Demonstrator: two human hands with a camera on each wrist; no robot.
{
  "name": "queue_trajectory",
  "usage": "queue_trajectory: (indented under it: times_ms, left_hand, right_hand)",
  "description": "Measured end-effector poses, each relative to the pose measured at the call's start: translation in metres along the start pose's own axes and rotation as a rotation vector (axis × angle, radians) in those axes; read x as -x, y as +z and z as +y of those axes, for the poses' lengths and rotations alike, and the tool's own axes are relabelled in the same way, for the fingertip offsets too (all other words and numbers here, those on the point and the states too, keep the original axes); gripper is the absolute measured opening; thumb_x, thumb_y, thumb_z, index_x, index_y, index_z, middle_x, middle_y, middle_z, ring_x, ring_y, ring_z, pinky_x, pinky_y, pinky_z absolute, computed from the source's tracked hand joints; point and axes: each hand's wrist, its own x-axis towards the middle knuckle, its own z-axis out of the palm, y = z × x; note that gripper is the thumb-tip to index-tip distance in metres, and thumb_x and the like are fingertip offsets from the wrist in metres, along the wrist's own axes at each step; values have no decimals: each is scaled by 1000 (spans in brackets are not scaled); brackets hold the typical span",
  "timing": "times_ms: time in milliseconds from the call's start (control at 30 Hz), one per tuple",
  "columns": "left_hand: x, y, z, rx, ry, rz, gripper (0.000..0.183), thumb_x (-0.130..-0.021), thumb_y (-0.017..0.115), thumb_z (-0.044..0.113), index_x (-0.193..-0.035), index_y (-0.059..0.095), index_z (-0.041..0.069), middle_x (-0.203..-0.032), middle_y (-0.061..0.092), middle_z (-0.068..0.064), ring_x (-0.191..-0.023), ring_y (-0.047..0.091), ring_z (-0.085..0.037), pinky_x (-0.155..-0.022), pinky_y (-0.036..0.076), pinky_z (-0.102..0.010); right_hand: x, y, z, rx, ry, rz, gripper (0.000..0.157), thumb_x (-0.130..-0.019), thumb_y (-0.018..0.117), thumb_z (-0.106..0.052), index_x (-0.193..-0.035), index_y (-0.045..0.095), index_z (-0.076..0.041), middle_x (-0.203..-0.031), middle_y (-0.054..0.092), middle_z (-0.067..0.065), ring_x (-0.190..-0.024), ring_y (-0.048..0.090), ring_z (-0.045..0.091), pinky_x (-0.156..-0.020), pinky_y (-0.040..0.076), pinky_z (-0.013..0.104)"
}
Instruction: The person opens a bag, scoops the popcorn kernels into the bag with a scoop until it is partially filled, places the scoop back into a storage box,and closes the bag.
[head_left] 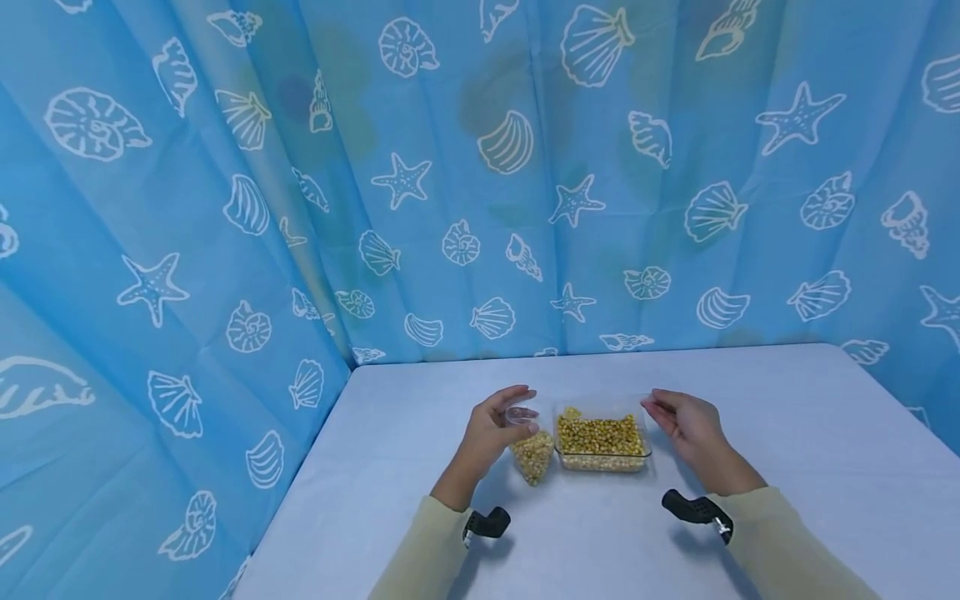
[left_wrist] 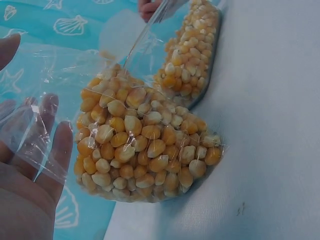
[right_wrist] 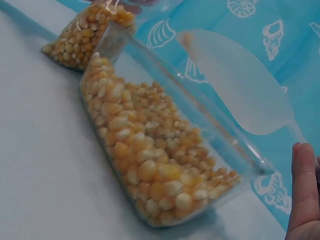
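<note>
My left hand (head_left: pixel 491 429) holds a clear plastic bag (left_wrist: pixel 145 145) by its mouth, thumb and fingers spread around the opening. Corn kernels fill the lower part of the bag, whose bottom reaches down near the table. Just right of it stands a clear glass container (head_left: pixel 603 463) with more kernels (right_wrist: pixel 150 145) inside. My right hand (head_left: pixel 693 425) pinches the handle of a translucent scoop (right_wrist: pixel 245 85) between thumb and fingers. The scoop hangs above the container's far side, its tip toward the bag, with a few kernels at that tip.
A white cloth covers the table (head_left: pixel 420 433). Behind and to the left hangs a blue curtain (head_left: pixel 450 192) printed with white shells and starfish. Each wrist wears a black camera mount (head_left: pixel 693 507).
</note>
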Motion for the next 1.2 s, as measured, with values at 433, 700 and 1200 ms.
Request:
queue_trajectory:
  times_ms: [433, 700, 1200]
  left_hand:
    - [-1, 0, -4, -28, -13, 11, 54, -86, 73, 5, -135, 56, 20, -133, 59, 1, -111, 61, -19, -88, 52, -36]
    - [-1, 2, 5, -46, -31, -2, 52, -85, 73, 4, -135, 57, 10, -129, 61, 4, -111, 61, -23, -86, 53, -36]
    - [-1, 4, -5, -42, -22, -14, 51, -85, 74, 6, -133, 60, 19, -127, 62, 5, -106, 63, -20, -82, 54, -35]
  right_hand:
    - [3, 24, -30, 20, -98, -11, 37, -95, 65, -17, -127, 50, -8, -114, 57, 5, -102, 64, 12, -91, 48, 26]
    - [7, 41, -36, 17, -147, -82, 28, -94, 66, -16, -119, 55, -7, -111, 58, 9, -98, 66, 14, -92, 47, 27]
    - [13, 63, -32, 114, -238, -170, 21, -93, 67, -13, -108, 59, -1, -86, 66, 6, -81, 69, 15, -80, 53, 27]
